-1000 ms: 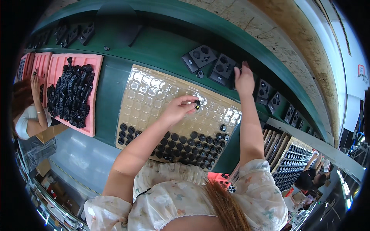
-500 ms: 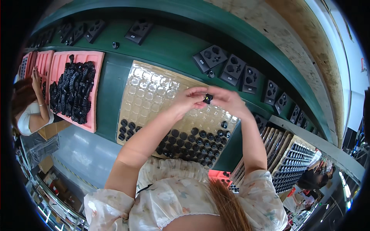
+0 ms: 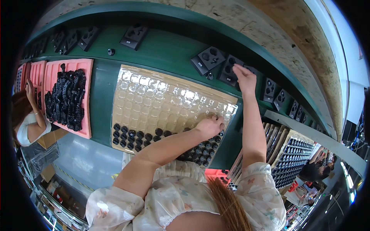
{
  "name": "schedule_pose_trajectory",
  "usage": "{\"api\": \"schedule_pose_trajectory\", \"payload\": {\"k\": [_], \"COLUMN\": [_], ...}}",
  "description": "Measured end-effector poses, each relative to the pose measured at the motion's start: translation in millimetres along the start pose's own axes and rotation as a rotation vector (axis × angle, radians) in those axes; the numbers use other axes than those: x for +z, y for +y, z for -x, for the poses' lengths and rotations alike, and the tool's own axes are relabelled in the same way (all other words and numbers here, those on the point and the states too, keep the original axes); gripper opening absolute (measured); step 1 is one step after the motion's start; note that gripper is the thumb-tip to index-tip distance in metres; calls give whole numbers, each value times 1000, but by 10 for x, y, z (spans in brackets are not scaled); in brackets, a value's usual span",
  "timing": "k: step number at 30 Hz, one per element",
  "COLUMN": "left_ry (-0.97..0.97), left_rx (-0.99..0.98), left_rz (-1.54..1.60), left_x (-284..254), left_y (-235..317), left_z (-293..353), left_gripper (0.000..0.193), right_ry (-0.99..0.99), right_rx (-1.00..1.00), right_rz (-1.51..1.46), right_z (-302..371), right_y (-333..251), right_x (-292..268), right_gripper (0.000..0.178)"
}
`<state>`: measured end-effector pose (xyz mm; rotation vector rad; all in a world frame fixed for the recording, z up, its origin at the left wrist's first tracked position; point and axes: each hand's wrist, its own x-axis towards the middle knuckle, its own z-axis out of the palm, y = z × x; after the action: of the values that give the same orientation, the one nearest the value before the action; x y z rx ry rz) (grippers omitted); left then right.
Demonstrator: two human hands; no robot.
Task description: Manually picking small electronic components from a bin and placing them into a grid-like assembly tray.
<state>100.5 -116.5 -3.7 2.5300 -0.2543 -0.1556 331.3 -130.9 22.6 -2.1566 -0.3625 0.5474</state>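
Note:
My left hand is low over a clear plastic tray with square pockets, near its right end. Its fingers curl down and close over something I cannot make out. Small black round knob-like parts fill several near pockets of the tray, partly under my left forearm. My right hand reaches to a black box with cutouts on the green shelf. Its fingers are pinched together at the box's edge; whatever they grip, if anything, is hidden. A small black knob stands beside the boxes.
More black boxes line the green shelf. To the left, a pink tray holds piled black ribbed parts. Filled trays stand stacked on edge at right. Another person's arm shows far left.
My hands were together over the tray around a small black part. They have separated: the left has come down nearer the tray's near rows, the right has moved up to a black box.

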Motion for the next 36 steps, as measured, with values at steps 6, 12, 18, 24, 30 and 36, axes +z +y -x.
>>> {"api": "schedule_pose_trajectory", "payload": {"k": [6, 12, 18, 24, 30, 36], "left_ry": [-26, -24, 154, 149, 285, 285], "left_rx": [158, -397, -551, -791, -765, -796], "left_rz": [-14, 908, 1384, 1454, 1484, 1471], "left_x": [-64, -496, -397, -517, -505, -609], "left_y": [-164, -97, -438, -719, -781, -779], "left_z": [-30, -119, -94, 211, 315, 366], "left_gripper": [21, 21, 23, 27, 25, 25], "right_ry": [204, 344, 230, 506, 477, 270], "right_rx": [211, 0, 52, -367, -446, -200], "right_rz": [-244, -40, -519, 725, 783, 738], "right_z": [-403, -810, -831, -151, 77, 551], "right_y": [259, 1126, 1263, 651, 428, 379], "right_x": [26, -302, -433, 144, 18, 187], "right_gripper": [25, 22, 24, 31, 33, 37]}}
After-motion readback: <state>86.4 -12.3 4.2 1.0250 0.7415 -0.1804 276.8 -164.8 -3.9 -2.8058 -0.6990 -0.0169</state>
